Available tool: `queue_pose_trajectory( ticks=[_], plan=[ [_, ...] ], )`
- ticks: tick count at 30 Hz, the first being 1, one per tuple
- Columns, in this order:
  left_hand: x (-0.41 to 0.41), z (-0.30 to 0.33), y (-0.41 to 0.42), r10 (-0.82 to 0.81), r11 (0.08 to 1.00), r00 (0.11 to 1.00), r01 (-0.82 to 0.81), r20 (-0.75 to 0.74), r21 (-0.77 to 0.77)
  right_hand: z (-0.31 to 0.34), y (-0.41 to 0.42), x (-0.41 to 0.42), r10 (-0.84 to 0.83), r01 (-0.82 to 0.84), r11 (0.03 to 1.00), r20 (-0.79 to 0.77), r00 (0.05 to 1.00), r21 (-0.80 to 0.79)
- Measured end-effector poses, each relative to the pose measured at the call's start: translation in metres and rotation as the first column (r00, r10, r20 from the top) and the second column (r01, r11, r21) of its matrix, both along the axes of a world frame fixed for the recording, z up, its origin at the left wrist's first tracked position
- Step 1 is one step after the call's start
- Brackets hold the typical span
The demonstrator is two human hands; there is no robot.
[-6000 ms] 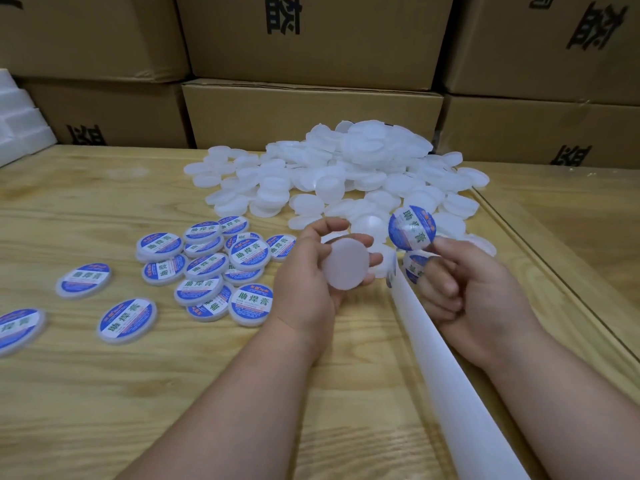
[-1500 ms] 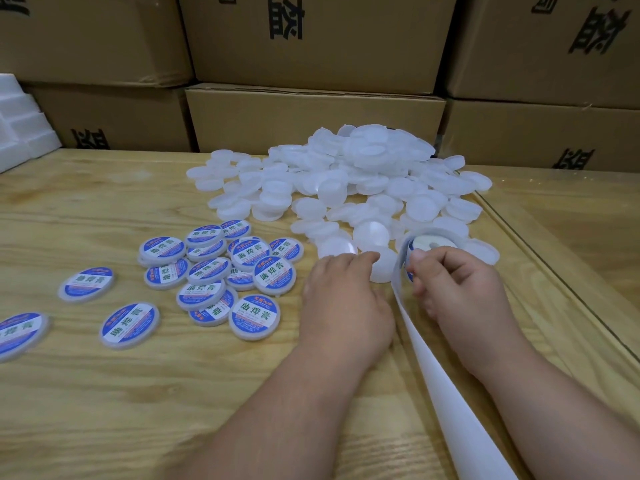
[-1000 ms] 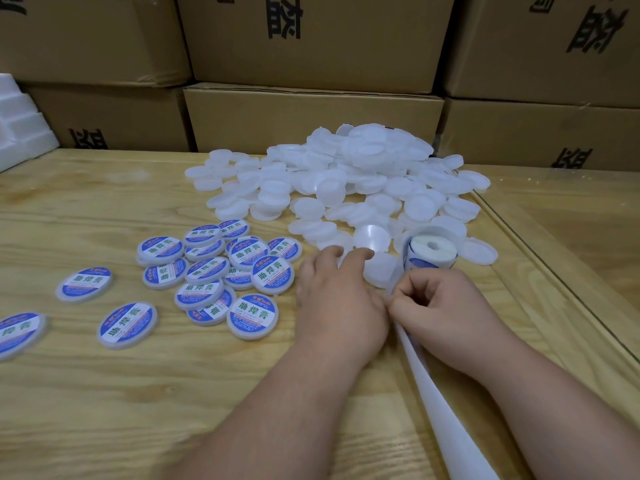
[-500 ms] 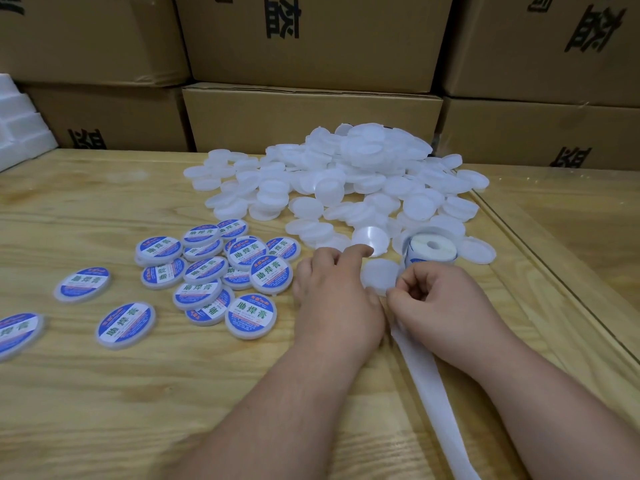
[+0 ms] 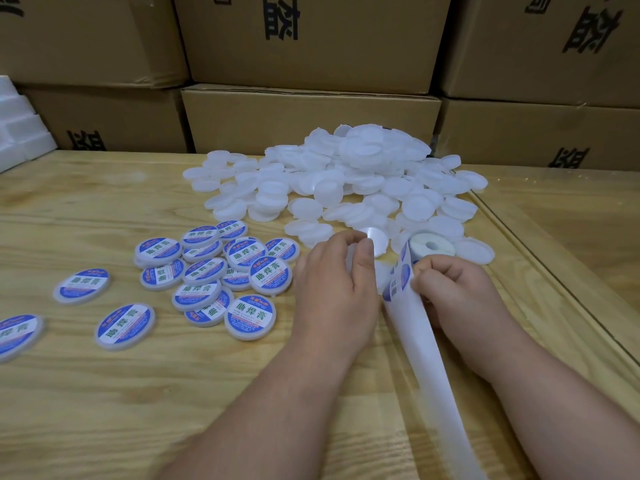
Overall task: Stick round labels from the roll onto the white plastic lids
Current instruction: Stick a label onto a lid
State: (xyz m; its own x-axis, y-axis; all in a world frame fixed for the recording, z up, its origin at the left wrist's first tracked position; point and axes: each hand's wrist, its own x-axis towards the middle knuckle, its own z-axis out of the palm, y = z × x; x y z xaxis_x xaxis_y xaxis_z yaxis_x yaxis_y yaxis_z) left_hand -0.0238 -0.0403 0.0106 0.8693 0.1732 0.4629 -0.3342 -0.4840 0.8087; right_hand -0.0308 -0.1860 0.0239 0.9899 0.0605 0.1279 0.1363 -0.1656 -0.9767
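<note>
A heap of plain white lids [image 5: 346, 181] lies at the middle back of the wooden table [image 5: 86, 393]. Several labelled lids [image 5: 214, 271] with blue round labels are spread to its left. My left hand [image 5: 336, 285] grips one plain white lid [image 5: 372, 245] by its edge, fingers curled over it. Just to its right, my right hand [image 5: 446, 289] pinches the white backing strip [image 5: 422, 358], where a blue round label [image 5: 398, 284] stands half peeled. The label roll [image 5: 431, 245] lies flat just beyond my right hand.
Brown cardboard boxes [image 5: 308, 116] are stacked along the far edge. White foam blocks [image 5: 17, 133] sit at the back left. A seam [image 5: 554, 271] between two tabletops runs diagonally on the right. The backing strip trails toward me off the table's near edge.
My left hand has picked a plain lid up from the table edge of the heap. My right hand pulled the strip up, and a blue label now shows lifting off it.
</note>
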Motion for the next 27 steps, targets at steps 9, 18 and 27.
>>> queue_pose_trajectory(
  ticks=[9, 18, 27],
  plan=[
    [-0.0079, 0.0027, -0.0012, -0.301, 0.946, 0.953, 0.294, -0.041, -0.136, -0.0030, -0.0015, 0.0017, -0.057, 0.062, 0.994, -0.052, 0.997, 0.093],
    [-0.0077, 0.0019, -0.0009, -0.303, 0.939, 0.951, 0.287, -0.060, -0.187, 0.0017, 0.0003, -0.0004, -0.096, 0.099, 0.994, -0.050, 0.994, 0.051],
    [-0.0053, 0.0013, -0.0013, -0.228, 0.963, 0.971, 0.214, -0.070, -0.164, -0.0008, 0.0038, -0.0008, -0.029, 0.029, 0.999, -0.010, 1.000, 0.020]
  ],
)
